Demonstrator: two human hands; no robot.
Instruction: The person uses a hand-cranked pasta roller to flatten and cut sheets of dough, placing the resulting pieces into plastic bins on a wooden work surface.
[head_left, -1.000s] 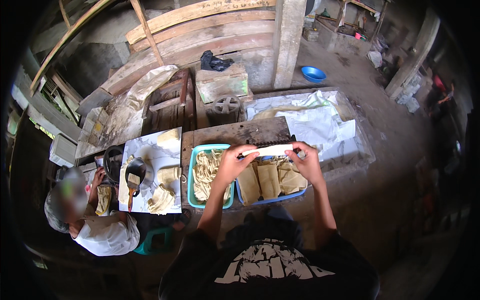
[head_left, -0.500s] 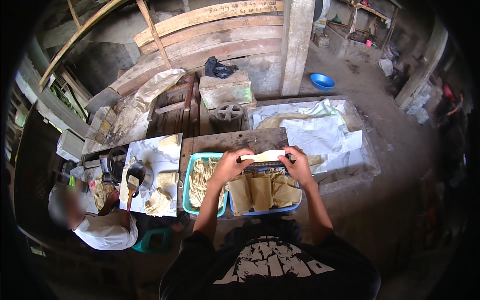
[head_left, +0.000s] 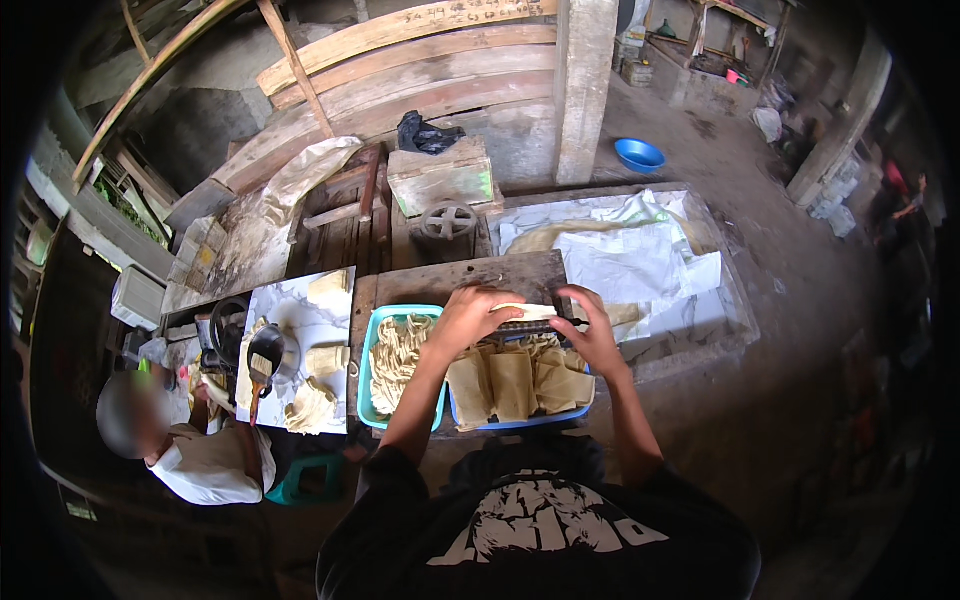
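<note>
1. Head view: my left hand (head_left: 478,318) and right hand (head_left: 592,333) each clamp an end of a pale flat sheet on a dark bar (head_left: 528,318) — fingers curled shut on it.
2. Just beneath my fingers sits the blue plastic tray of tan folded sheets (head_left: 520,385); left of them, the teal tray of cut strips (head_left: 400,362).
3. Uneven pull might tear the sheet — or drop it.

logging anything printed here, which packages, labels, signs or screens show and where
Wooden beam: top centre, long pale plank with dark handwriting along it.
Green box: behind the worktable, boxy, worn pale green and cream, no label readable.
White containers: far right by a post, too small to tell.
No screens.
</note>
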